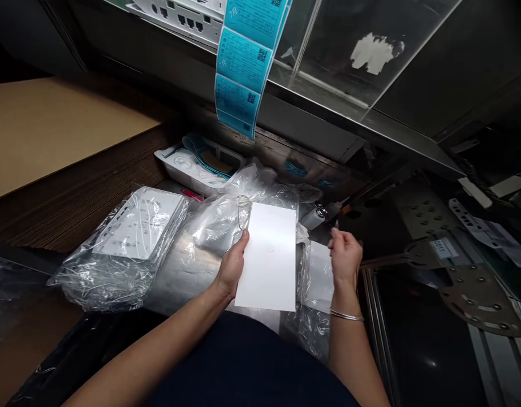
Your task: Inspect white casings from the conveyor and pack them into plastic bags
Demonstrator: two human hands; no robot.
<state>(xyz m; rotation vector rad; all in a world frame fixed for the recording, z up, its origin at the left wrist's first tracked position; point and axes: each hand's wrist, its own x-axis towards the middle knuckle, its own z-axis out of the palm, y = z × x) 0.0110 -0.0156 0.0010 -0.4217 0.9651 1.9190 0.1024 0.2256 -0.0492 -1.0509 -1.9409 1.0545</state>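
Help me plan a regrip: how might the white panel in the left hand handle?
The white panel is probably stiff, looking flat though gripped at one side by the left hand. Its smooth, faintly shiny face may be slippery.

Blue label strip (241, 73) hanging; tan board (52, 124) left; slotted bracket (468, 289) right; white tray (181, 174) between.

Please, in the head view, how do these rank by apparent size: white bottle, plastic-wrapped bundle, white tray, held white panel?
Largest to smallest:
1. Plastic-wrapped bundle
2. Held white panel
3. White tray
4. White bottle
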